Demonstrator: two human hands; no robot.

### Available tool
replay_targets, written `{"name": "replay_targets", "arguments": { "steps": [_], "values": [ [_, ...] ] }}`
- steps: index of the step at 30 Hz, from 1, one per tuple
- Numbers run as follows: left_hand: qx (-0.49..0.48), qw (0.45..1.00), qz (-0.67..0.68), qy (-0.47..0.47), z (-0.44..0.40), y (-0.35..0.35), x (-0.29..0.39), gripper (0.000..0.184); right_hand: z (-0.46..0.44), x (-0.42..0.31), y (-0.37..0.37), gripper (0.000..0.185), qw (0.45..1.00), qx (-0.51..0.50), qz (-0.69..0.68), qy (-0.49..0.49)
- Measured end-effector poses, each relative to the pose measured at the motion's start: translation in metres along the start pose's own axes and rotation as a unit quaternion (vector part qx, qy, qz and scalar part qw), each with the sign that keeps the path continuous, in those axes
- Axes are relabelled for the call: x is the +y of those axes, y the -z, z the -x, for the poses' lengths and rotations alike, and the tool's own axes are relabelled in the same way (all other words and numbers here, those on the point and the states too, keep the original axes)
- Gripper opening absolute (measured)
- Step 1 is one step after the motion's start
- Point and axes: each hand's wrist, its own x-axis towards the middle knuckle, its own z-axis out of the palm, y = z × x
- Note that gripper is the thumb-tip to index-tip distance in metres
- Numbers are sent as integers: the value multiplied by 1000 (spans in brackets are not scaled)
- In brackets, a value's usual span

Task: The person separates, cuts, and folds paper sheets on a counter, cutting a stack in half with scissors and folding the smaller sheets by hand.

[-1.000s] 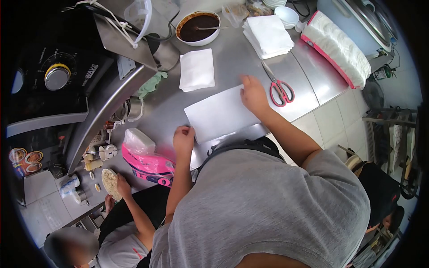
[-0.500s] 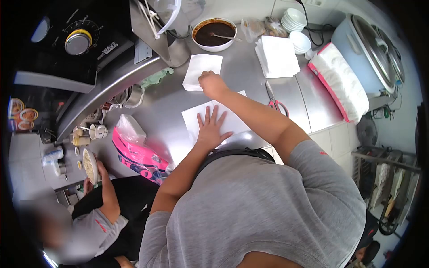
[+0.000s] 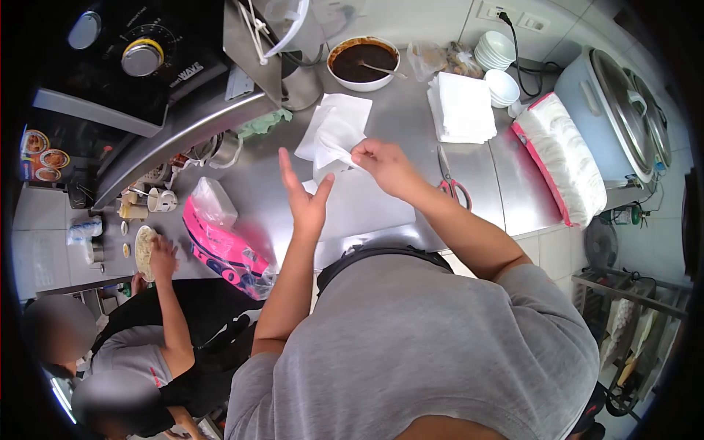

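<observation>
Above the steel worktop, my right hand (image 3: 385, 167) pinches the edge of a thin white paper towel (image 3: 336, 138), which hangs bent and lifted from the surface. My left hand (image 3: 306, 204) is beside it, thumb apart from the raised fingers, holding nothing. Behind the lifted sheet lies a small pile of white paper towels (image 3: 355, 107), partly covered by it. Another white sheet (image 3: 367, 199) appears to lie flat on the worktop below my hands.
A bowl of dark sauce (image 3: 364, 64) with a spoon stands at the back. Scissors (image 3: 453, 183), a taller towel stack (image 3: 460, 108), a towel pack (image 3: 561, 158) and white bowls (image 3: 499, 62) are to the right. A pink package (image 3: 224, 246) lies left, near co-workers, one with a hand at a plate (image 3: 145, 253).
My right hand has come off the pile toward me, lifting a paper towel. My left hand has risen from the flat sheet and turned upright. A second co-worker has come into view.
</observation>
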Motion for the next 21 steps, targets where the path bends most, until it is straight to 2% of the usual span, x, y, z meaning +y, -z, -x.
{"name": "replay_targets", "arguments": {
  "steps": [2, 3, 6, 7, 10, 12, 17, 21],
  "values": [
    [-62, 992, -97, -48, -1, 2, -7, 87, 13, 13, -1, 12, 998, 45, 26, 39],
    [-42, 987, -142, -56, -2, -6, -16, 79, 17, 19, -3, 11, 998, 43, 40, 39],
    [-75, 989, 20, 126, -15, -14, -44, 66, 14, 36, -15, 11, 997, 42, 45, 39],
    [-49, 988, 98, 113, -17, -20, -59, 52, 11, 45, -22, 12, 998, 42, 28, 32],
    [-44, 984, 146, 89, -24, -25, -60, 42, 0, 55, -33, 14, 999, 45, 7, 29],
    [-53, 976, 158, 142, -25, -23, -53, 37, -9, 56, -38, 15, 998, 47, -2, 33],
    [-39, 955, 226, 188, -28, -24, -50, 34, -25, 56, -43, 15, 997, 67, -13, 39],
    [-50, 934, 283, 212, -29, -23, -42, 38, -30, 52, -42, 15, 995, 46, -77, -30]
  ]
}}
